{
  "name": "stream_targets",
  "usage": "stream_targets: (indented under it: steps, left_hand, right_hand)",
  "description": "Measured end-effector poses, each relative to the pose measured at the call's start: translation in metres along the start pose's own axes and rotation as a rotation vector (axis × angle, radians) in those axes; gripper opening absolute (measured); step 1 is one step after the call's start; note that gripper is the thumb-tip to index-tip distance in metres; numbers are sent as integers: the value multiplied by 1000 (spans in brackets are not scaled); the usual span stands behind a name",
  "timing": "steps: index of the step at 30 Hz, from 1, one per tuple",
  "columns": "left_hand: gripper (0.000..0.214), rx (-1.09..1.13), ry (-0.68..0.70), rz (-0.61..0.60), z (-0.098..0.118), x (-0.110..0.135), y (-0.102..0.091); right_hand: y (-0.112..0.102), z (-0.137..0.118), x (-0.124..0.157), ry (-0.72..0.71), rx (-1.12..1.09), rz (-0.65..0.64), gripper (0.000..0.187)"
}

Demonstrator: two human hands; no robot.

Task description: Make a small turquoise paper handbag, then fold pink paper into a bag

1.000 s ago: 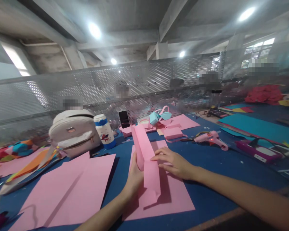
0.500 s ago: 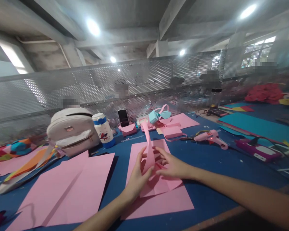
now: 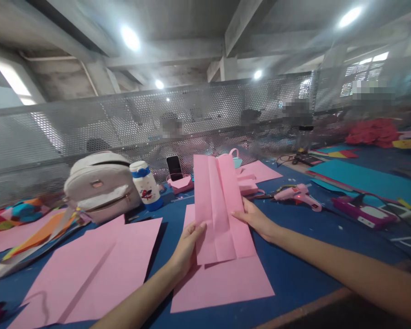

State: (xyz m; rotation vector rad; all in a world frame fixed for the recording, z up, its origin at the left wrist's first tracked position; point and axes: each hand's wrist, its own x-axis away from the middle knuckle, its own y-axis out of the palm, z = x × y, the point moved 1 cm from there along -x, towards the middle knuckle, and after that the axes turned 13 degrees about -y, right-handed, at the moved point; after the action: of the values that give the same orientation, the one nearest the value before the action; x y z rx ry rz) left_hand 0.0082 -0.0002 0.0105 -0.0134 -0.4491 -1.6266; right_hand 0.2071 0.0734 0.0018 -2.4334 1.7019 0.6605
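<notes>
Because both hands hold it by its long sides, the creased pink paper sheet [image 3: 221,210] stands up off the blue table [image 3: 304,246] with its folds facing the person. The left hand [image 3: 187,244] pinches the sheet's left side, thumb in front and fingers behind. The right hand [image 3: 256,219] lays its fingertips on the right side. Its thumb is hidden, so I cannot tell if it pinches.

Counting now: one held sheet and two hands. Right under the held sheet lies one flat pink paper sheet [image 3: 222,285]. Left of the held sheet are one black phone [image 3: 174,167], one white bottle with a blue cap [image 3: 145,185] and one pale grey backpack [image 3: 99,185]. Right of the held sheet lies one pink glue gun [image 3: 296,194].
</notes>
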Motion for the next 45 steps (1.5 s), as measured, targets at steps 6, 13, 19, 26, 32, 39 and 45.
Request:
stream_targets:
  steps: [6, 13, 19, 26, 32, 39, 45]
  left_hand:
    - [49, 54, 13, -89, 3, 5, 6]
    - [44, 64, -19, -83, 3, 12, 8]
    - [48, 66, -13, -62, 1, 16, 10]
    - [61, 207, -233, -109, 2, 21, 10]
    - [66, 291, -369, -264, 13, 26, 21]
    - [51, 305, -408, -294, 8, 24, 16]
    - [38, 188, -321, -134, 9, 24, 11]
  right_hand:
    - [-9, 18, -6, -139, 241, -31, 77]
    - [-2, 18, 1, -215, 469, -213, 81]
    - [7, 5, 6, -193, 418, -286, 114]
    - [8, 5, 7, -124, 403, -260, 118]
    - [10, 3, 5, -58, 201, -250, 129]
    - [10, 9, 9, -4, 54, -250, 127]
    - [10, 6, 9, -52, -10, -294, 109]
